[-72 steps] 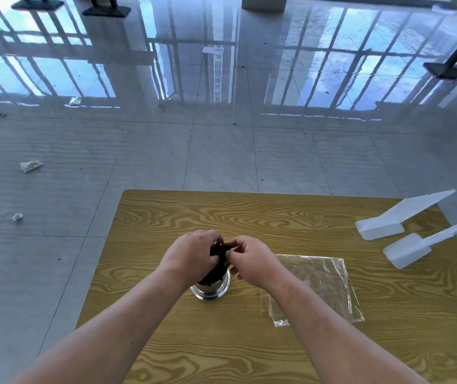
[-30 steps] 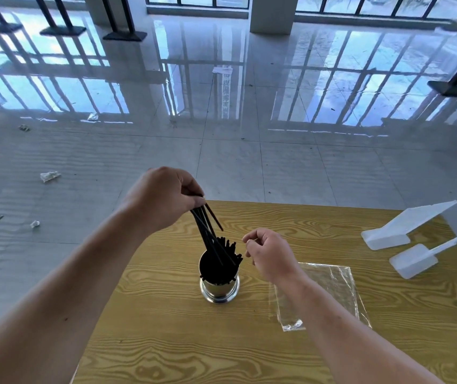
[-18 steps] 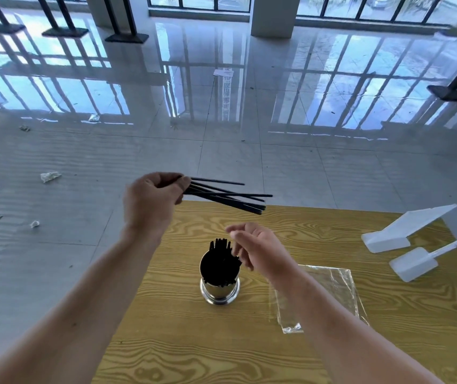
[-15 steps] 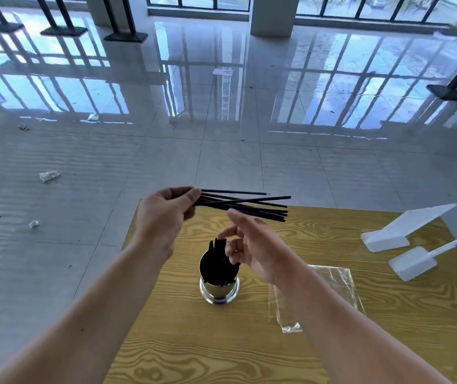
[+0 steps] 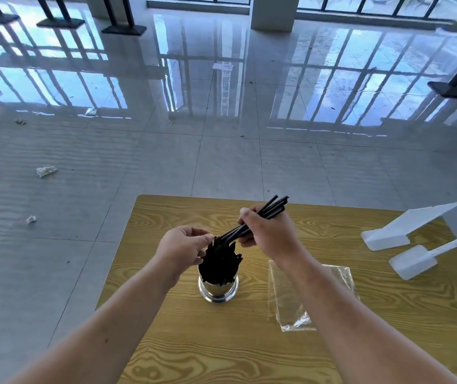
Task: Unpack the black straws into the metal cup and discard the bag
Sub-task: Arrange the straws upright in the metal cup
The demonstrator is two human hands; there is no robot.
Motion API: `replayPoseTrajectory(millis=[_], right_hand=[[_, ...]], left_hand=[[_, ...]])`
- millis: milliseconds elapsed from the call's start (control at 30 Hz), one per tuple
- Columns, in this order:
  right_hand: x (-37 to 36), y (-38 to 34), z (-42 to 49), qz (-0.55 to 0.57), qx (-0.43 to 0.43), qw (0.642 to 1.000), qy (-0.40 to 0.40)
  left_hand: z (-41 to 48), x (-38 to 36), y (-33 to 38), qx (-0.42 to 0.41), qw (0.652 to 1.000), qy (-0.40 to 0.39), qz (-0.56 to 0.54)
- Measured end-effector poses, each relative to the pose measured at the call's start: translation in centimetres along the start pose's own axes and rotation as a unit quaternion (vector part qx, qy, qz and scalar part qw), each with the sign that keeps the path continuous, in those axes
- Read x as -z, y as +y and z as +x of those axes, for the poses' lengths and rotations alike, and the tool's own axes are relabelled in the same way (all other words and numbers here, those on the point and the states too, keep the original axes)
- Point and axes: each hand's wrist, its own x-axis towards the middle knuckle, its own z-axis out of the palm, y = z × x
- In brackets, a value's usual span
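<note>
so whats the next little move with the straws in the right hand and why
Probably tip the loose straws upright and slide them down into the metal cup. The right hand holds them slanted, lower ends at the cup's mouth beside the left hand, not yet seated. The empty bag lies on the table.

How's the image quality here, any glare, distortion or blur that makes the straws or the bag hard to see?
Head view: strong window glare on the glossy floor; wide-angle bending at the edges; straws in the metal cup merge into one black mass; the clear bag shows mainly by its sheen; the straws in the right hand read sharply, left hand too.
</note>
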Motion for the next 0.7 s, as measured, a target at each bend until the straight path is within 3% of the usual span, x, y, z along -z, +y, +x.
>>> replayPoseTrajectory(millis=[100,233,333,700], right_hand=[[-0.4,1.3,-0.2,-0.116,0.021,0.992,-0.039],[-1.6,3.0,-0.1,-0.107,-0.011,0.991,-0.078],[-2.3,4.4,-0.2,-0.17,0.007,0.979,-0.115],[-0.8,6.9,-0.6,-0.193,0.003,0.979,-0.066]], left_hand=[[0.5,0.5,-1.2,-0.042,0.993,0.029,0.108],[1.3,0.9,-2.1,-0.077,0.973,0.032,0.215],[1.8,0.9,-2.4,-0.092,0.951,0.022,0.294],[3.4,-1.4,-1.7,-0.132,0.9,-0.01,0.416]])
